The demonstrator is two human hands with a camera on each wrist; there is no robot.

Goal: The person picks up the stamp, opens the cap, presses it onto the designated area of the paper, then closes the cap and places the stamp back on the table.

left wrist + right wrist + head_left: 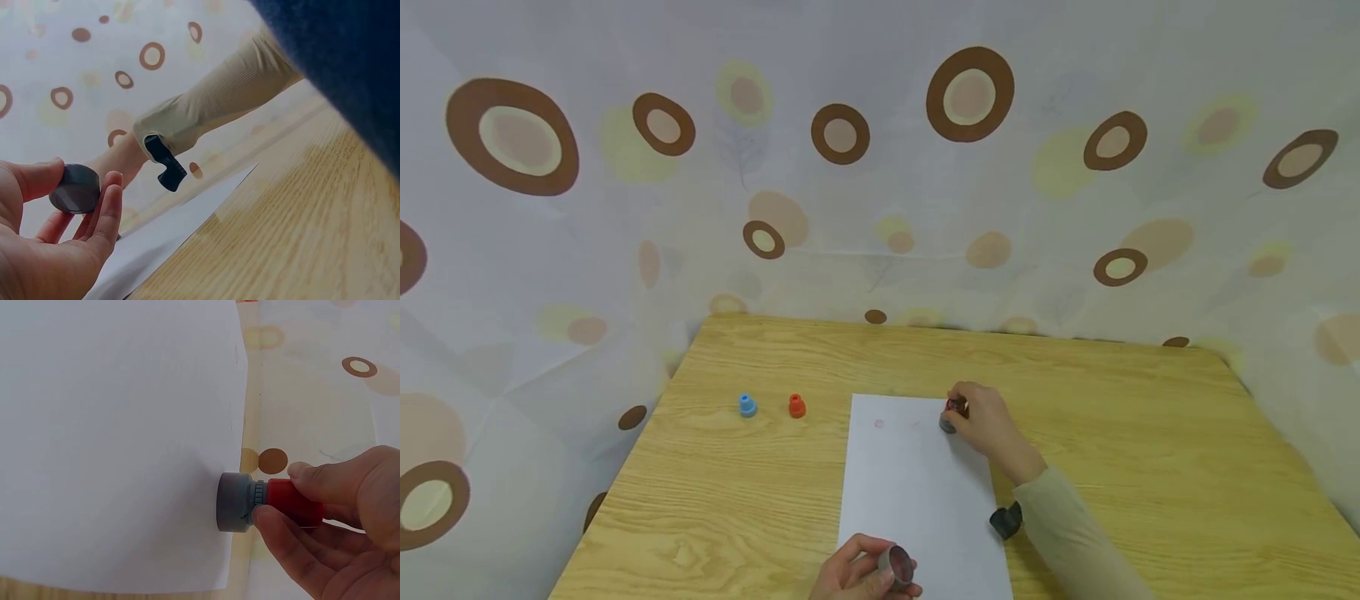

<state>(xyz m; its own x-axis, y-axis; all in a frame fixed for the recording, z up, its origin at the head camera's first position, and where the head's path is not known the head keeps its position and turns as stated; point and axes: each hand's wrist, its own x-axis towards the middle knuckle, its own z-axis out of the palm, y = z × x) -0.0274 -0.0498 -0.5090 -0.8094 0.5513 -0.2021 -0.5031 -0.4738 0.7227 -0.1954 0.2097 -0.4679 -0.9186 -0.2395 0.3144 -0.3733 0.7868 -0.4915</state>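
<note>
My right hand (988,421) pinches a stamp with a red handle and a grey round base (234,503) between thumb and fingers. The base stands at the top right corner of a white sheet of paper (925,500), flat against it in the right wrist view. Near the sheet's lower end, my left hand (853,577) holds a round dark grey cap (75,187) by its sides, its opening turned up toward the head camera. A small pink print (879,424) and a fainter mark (915,424) lie along the sheet's top.
To the left of the paper, a small blue cone-shaped piece (747,407) and a similar red piece (797,407) stand on the wooden table (722,508). A black clip-like mount (1006,521) sits at the right sleeve cuff. Patterned cloth (865,200) hangs behind the table.
</note>
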